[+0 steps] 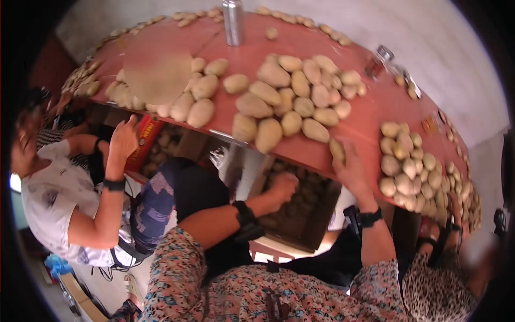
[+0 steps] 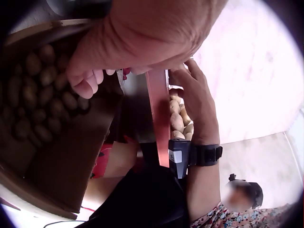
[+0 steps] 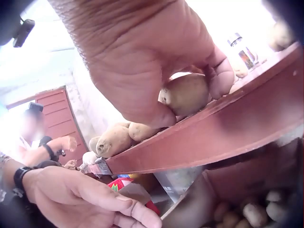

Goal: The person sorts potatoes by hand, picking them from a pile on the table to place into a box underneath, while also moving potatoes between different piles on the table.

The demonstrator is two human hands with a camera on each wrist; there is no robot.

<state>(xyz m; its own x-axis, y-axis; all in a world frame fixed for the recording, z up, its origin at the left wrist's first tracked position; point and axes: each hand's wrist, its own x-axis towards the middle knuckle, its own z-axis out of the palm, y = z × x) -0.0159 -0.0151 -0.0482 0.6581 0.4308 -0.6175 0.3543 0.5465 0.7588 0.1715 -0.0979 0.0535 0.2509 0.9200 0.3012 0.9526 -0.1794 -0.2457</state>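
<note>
While the right hand [image 1: 351, 167] grips a potato [image 1: 337, 151] at the near edge of the table [image 1: 371, 104], the left hand [image 1: 281, 189] hovers over an open cardboard box [image 1: 294, 239] below that edge. The fingers of the right hand are closed around the potato, with the thumb on one side and fingertips on the other; the right wrist view shows the potato at the table edge, though whether its underside touches the surface cannot be told. The fingers of the left hand are relaxed and slightly bent, open and holding nothing, with the palm partly turned up in the right wrist view. Inside the cardboard box lie many loose potatoes [image 1: 307, 194], beneath and beside the left hand. On the table, just left of the right hand and reaching farther back, sits a broad heap of potatoes [image 1: 303, 106] of mixed sizes. Another heap [image 1: 407, 163] lies to the right of the right hand, and a third [image 1: 203, 88] lies farther left, partly hidden by a blurred patch. More potatoes line the far rim of the table. A metal bottle [image 1: 233, 22] stands upright near the far side, and a lidded glass jar [image 1: 377, 62] is at the far right. At the left, a person in a white patterned shirt [image 1: 56, 206] sits with one hand raised near a red box [image 1: 146, 140], while a person in a leopard-print top [image 1: 435, 283] is at the right.
</note>
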